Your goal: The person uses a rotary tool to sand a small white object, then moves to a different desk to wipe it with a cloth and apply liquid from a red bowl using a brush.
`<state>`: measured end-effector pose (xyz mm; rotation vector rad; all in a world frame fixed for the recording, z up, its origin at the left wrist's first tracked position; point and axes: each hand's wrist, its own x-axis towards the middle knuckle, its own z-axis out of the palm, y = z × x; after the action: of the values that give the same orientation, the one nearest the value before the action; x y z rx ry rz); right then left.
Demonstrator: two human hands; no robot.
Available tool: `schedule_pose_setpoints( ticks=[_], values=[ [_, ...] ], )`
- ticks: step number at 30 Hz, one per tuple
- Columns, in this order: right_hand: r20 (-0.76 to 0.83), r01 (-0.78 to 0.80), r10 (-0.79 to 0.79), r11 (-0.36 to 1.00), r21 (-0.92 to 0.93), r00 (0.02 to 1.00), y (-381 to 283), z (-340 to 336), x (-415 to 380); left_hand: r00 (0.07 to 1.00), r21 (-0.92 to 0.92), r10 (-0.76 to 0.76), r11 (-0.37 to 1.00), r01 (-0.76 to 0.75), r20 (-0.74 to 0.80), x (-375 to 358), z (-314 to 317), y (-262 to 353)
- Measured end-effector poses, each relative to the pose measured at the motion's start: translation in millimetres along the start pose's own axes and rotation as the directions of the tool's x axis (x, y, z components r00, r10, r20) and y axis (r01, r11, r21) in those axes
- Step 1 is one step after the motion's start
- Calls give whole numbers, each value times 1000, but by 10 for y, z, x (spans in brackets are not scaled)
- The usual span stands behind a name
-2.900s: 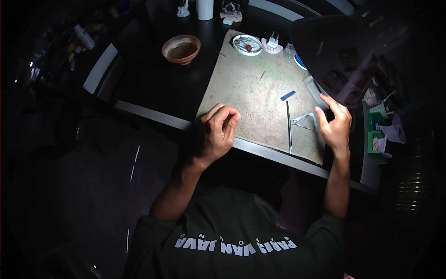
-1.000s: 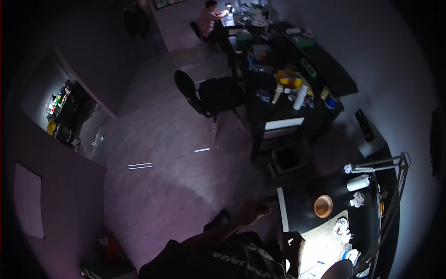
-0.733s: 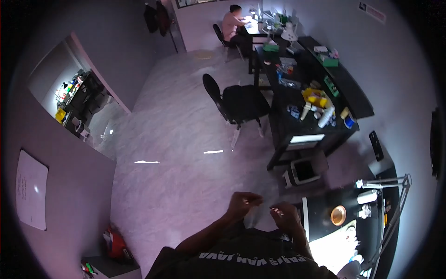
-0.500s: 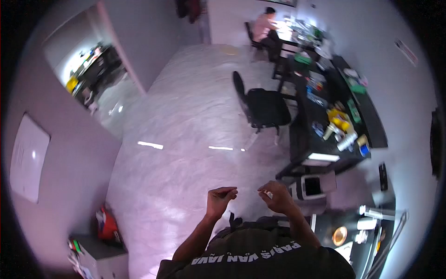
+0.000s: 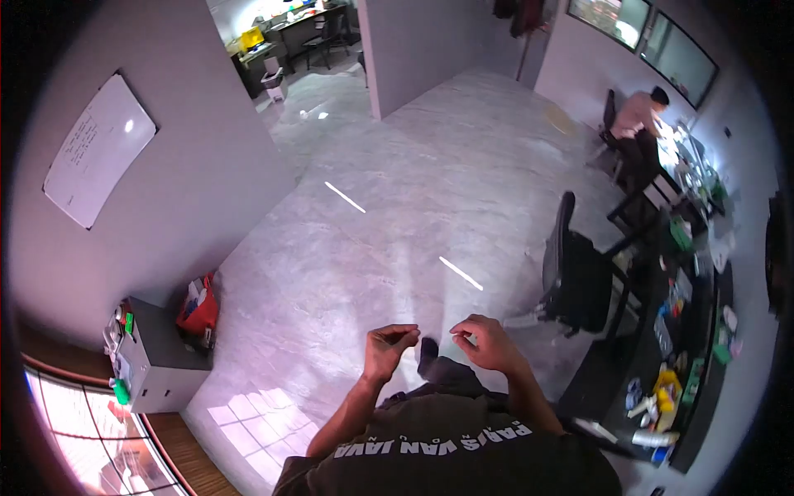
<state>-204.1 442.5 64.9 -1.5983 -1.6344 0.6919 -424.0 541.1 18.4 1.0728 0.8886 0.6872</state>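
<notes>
My left hand (image 5: 385,350) is raised in front of my dark shirt (image 5: 438,430), thumb and fingertips pressed together in a pinch. Across a small gap is my right hand (image 5: 488,344), its fingers curled and thumb against the fingertips. Anything between either set of fingertips is too small to make out. Both hands hover above the floor, apart from each other and touching no furniture. Below them my shoe (image 5: 428,354) and trouser leg (image 5: 451,376) show.
A black swivel chair (image 5: 575,277) stands right, beside a long cluttered desk (image 5: 616,397). A person (image 5: 637,120) sits at a lit desk further back. On the left are a grey cabinet (image 5: 169,355), a red bag (image 5: 198,310) and a whiteboard (image 5: 101,149). The marble-look floor (image 5: 372,240) stretches ahead.
My view has turned left, so the chair, desk and seated person now lie further right. The window and more of the left cabinet have appeared. Both hands keep nearly the same pose.
</notes>
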Motion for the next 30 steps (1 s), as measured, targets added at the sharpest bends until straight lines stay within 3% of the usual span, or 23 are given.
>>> schedule_pose_setpoints(
  ticks=[9, 15, 18, 21, 22, 24, 26, 30],
  values=[
    [219, 160, -155, 987, -6, 963, 714, -804, 2393, 969, -98, 98, 988, -123, -226, 2056, 15, 854],
    [339, 190, -180, 982, 6, 923, 1166, -1077, 4012, 965, -235, -36, 972, -27, -259, 3532, -74, 839],
    [286, 166, -156, 986, -9, 946, 1587, -1178, 4730, 985, -233, -96, 971, 61, -143, 4498, 0, 1032],
    [253, 110, -88, 991, -71, 963, 2004, -1509, 5384, 992, -114, -122, 986, 119, -23, 5630, 205, 1423],
    [257, 58, -42, 997, -56, 965, 2082, -1720, 5605, 994, -67, -109, 992, 111, 24, 6048, 297, 1574],
    [128, -43, 44, 999, -9, 991, 2335, -2110, 5915, 989, 162, -67, 986, 44, 136, 6843, 538, 1941],
    [29, -95, 97, 994, -48, 995, 2692, -2507, 6211, 965, 256, -27, 966, -42, 260, 7577, 834, 2317],
    [-121, -323, 321, 946, -1, 939, 3404, -3199, 6697, 923, 258, 36, 956, -144, 382, 8888, 1508, 2785]
  ],
)
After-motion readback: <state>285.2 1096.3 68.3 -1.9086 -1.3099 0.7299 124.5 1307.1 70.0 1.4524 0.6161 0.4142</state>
